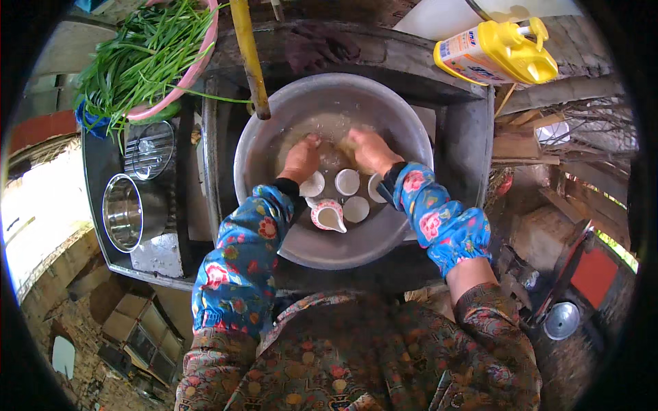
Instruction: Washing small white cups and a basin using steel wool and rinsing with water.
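Observation:
A wide metal basin [272, 246] of cloudy water stands in front of me. My left hand [302, 158] dips into the water on the left side, fingers curled. My right hand [371, 150] is across from it, slightly blurred, its fingertips in the water. Whether either hand grips something under the surface is hidden by the murky water. Just below the hands sit small white cups, among them one near my left wrist [312, 184], a middle cup [347, 182] and a lower cup [356, 209]. Beside them lies a small spouted pitcher [329, 216] with a red-patterned rim.
A yellow pole-like pipe [249, 56] slants over the basin's upper left rim. Leafy greens [149, 61] overflow a pink basket [198, 72] at upper left. A shiny steel pot [123, 213] stands left. A yellow detergent pump bottle [496, 51] and dark cloth [321, 49] rest on the far ledge.

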### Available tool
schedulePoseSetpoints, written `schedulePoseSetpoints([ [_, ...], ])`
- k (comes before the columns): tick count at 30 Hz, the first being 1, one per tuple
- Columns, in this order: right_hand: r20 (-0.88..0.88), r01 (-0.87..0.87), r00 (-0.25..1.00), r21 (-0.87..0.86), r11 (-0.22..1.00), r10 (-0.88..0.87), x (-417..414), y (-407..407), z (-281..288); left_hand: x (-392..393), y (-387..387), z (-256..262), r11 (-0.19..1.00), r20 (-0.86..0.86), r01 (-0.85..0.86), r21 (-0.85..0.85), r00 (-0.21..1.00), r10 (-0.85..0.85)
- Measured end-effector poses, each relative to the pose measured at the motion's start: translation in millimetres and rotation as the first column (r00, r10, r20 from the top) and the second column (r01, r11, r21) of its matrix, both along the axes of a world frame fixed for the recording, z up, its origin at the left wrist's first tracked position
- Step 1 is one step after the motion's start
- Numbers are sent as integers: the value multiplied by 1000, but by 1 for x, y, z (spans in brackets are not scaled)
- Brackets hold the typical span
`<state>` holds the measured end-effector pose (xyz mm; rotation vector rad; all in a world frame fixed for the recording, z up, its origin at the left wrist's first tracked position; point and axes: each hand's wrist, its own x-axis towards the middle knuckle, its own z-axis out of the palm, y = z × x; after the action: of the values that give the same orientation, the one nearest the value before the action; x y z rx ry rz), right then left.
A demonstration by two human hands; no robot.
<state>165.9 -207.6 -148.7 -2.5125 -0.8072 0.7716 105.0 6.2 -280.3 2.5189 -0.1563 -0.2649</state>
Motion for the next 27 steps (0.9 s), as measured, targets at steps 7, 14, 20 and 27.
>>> schedulePoseSetpoints([
  [7, -163, 576, 802, 466, 672, -575, 2, -35, 74, 28, 0, 102, 522, -736, -709, -474, 645, 208],
  [14, -54, 730, 593, 458, 508, -803, -44, -99, 125, -9, 22, 121, 193, -812, -801, -567, 582, 33],
  [20, 132, 761, 615, 163, 629, -778, -115, -173, 75, -29, 24, 115, 137, -768, -763, -632, 640, 19],
  [27, 141, 648, 762, -160, 745, -632, -113, -191, 74, -40, 16, 130, 248, -787, -776, -580, 612, 75],
])
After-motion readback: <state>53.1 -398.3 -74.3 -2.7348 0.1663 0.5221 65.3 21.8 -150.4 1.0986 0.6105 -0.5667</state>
